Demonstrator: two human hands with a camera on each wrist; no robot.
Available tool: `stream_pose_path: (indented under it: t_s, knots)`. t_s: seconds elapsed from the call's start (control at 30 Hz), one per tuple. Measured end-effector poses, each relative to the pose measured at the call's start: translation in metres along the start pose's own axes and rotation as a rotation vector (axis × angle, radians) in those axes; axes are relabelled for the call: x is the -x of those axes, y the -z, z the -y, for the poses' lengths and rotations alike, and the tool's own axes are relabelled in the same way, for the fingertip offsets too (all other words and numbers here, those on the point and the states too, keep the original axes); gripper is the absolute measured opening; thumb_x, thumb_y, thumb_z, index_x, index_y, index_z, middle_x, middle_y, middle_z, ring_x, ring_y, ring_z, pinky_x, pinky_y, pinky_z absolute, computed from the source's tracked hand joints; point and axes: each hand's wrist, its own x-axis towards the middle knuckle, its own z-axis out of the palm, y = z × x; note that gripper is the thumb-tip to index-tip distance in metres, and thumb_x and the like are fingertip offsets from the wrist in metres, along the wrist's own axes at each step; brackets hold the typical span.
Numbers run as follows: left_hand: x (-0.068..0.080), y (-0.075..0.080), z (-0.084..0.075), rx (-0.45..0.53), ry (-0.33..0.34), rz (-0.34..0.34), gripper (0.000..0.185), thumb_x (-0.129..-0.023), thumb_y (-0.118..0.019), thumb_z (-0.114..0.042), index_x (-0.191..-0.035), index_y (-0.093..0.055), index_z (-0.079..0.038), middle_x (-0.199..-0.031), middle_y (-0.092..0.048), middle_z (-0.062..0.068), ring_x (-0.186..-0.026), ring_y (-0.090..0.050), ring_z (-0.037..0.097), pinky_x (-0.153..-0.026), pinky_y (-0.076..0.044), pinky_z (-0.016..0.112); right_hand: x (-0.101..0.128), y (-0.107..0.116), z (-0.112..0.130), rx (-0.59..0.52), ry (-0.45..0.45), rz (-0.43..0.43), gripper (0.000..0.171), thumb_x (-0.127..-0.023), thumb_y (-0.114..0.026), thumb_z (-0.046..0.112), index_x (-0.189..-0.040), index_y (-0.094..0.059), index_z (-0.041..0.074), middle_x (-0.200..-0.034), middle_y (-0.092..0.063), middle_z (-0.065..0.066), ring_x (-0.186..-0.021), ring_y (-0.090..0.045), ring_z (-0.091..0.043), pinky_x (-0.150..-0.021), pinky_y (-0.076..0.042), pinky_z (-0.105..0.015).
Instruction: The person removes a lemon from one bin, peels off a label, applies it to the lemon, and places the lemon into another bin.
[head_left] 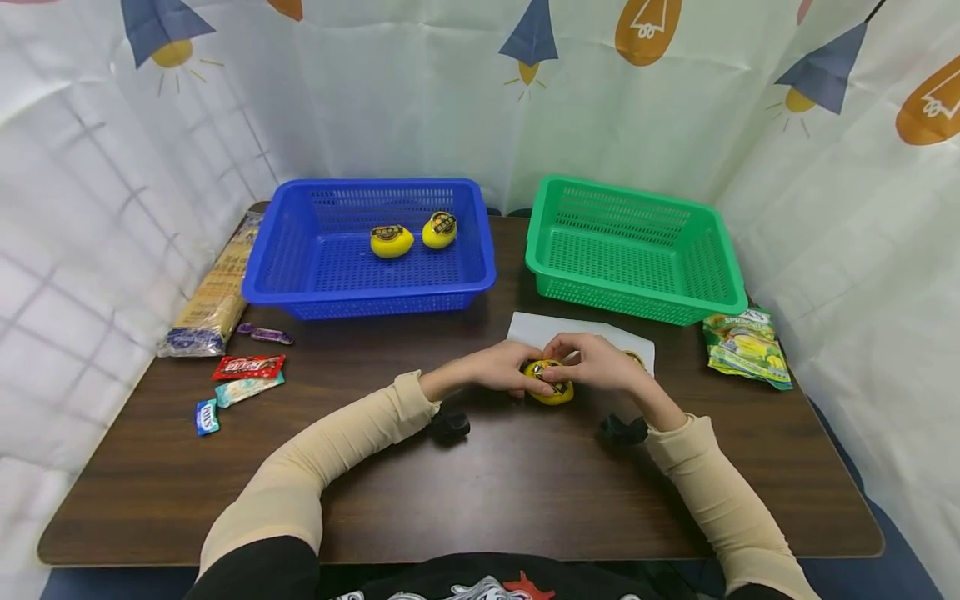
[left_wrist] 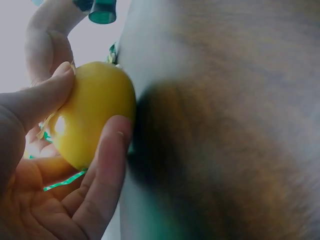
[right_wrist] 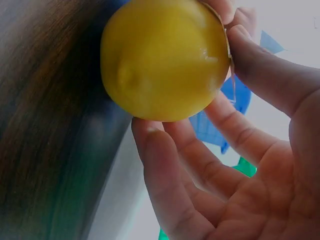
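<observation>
Both hands hold one yellow lemon [head_left: 550, 385] just above the table near its middle. The lemon carries a dark label on top. My left hand [head_left: 501, 372] grips its left side, thumb and fingers curled round it. My right hand [head_left: 600, 364] grips the right side, with fingertips on the label. The left wrist view shows the lemon [left_wrist: 95, 115] held between thumb and a finger [left_wrist: 107, 165]. Seen from the right wrist, the lemon [right_wrist: 165, 60] fills the top, the thumb [right_wrist: 270, 75] pressing at the label's edge.
A blue basket [head_left: 270, 275] at the back left holds two labelled lemons [head_left: 391, 241]. An empty green basket [head_left: 720, 275] stands back right. A white sheet [head_left: 536, 327] lies behind the hands. Snack packets [head_left: 248, 367] lie left, a green packet [head_left: 746, 346] right.
</observation>
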Motion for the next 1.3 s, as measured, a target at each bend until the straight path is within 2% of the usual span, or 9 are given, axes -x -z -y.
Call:
stream_pose_path:
  t_s: [0.13,0.2,0.27,0.4,0.5,0.87,1.1,1.3]
  knots:
    - [0.001,-0.003,-0.003,-0.021,-0.022,-0.038,0.032,-0.089,-0.075,-0.033,-0.109,-0.064,-0.012,-0.077,-0.066,-0.001,-0.056,-0.064,0.008,-0.057,-0.056,0.024,-0.001,0.002,-0.003,-0.052,0.021,0.024,0.023,-0.091,-0.073,0.025,-0.109,-0.067,0.012,-0.109,-0.071,-0.01,-0.107,-0.065,-0.023,-0.097,-0.056,-0.044]
    - [0.002,-0.004,-0.003,-0.039,-0.033,-0.059,0.032,-0.088,-0.076,-0.033,-0.108,-0.064,-0.011,-0.077,-0.067,0.0,-0.054,-0.063,0.006,-0.056,-0.055,0.023,-0.002,0.002,-0.005,-0.077,0.035,0.037,0.022,-0.092,-0.071,0.022,-0.11,-0.067,0.01,-0.109,-0.07,-0.012,-0.107,-0.063,-0.023,-0.097,-0.055,-0.043]
    - [0.003,-0.005,-0.004,-0.061,-0.041,-0.077,0.032,-0.088,-0.077,-0.032,-0.107,-0.065,-0.01,-0.077,-0.068,0.001,-0.054,-0.062,0.005,-0.055,-0.054,0.022,-0.003,0.002,-0.006,-0.114,0.035,0.053,0.022,-0.093,-0.07,0.021,-0.11,-0.067,0.008,-0.109,-0.069,-0.013,-0.106,-0.062,-0.022,-0.092,-0.056,-0.04]
    - [0.005,-0.007,-0.003,-0.095,-0.051,-0.105,0.033,-0.086,-0.078,-0.033,-0.105,-0.065,-0.01,-0.076,-0.068,0.002,-0.054,-0.061,0.003,-0.055,-0.051,0.02,-0.003,0.001,-0.009,-0.175,0.006,0.087,0.022,-0.095,-0.067,0.02,-0.112,-0.065,0.007,-0.109,-0.067,-0.016,-0.096,-0.063,-0.021,-0.075,-0.055,-0.032]
    - [0.006,-0.008,-0.002,-0.109,-0.052,-0.114,0.034,-0.084,-0.079,-0.034,-0.105,-0.065,-0.011,-0.076,-0.069,0.001,-0.055,-0.061,0.003,-0.055,-0.05,0.019,-0.004,-0.001,-0.011,-0.214,-0.025,0.106,0.024,-0.096,-0.066,0.021,-0.114,-0.064,0.006,-0.11,-0.065,-0.017,-0.089,-0.064,-0.022,-0.067,-0.054,-0.03]
    - [0.006,-0.006,-0.004,-0.161,-0.066,-0.143,0.038,-0.08,-0.083,-0.038,-0.104,-0.068,-0.011,-0.08,-0.07,0.001,-0.056,-0.061,0.003,-0.059,-0.048,0.018,-0.004,-0.001,-0.01,-0.218,-0.037,0.105,0.023,-0.098,-0.063,0.021,-0.116,-0.064,0.005,-0.11,-0.063,-0.019,-0.08,-0.061,-0.019,-0.068,-0.053,-0.033]
    - [0.007,-0.007,-0.002,-0.232,-0.065,-0.185,0.041,-0.078,-0.084,-0.042,-0.104,-0.069,-0.014,-0.087,-0.07,-0.003,-0.073,-0.057,0.004,-0.063,-0.045,0.017,-0.005,-0.002,-0.008,-0.213,-0.031,0.122,0.023,-0.101,-0.058,0.02,-0.117,-0.062,0.006,-0.111,-0.063,-0.019,-0.079,-0.059,-0.018,-0.069,-0.052,-0.033]
    - [0.008,-0.005,-0.002,-0.263,-0.058,-0.181,0.042,-0.077,-0.083,-0.045,-0.103,-0.069,-0.016,-0.089,-0.07,-0.005,-0.076,-0.057,0.004,-0.066,-0.044,0.017,-0.005,-0.002,-0.009,-0.239,-0.028,0.14,0.021,-0.102,-0.054,0.018,-0.117,-0.061,0.004,-0.112,-0.062,-0.02,-0.084,-0.059,-0.019,-0.069,-0.054,-0.031]
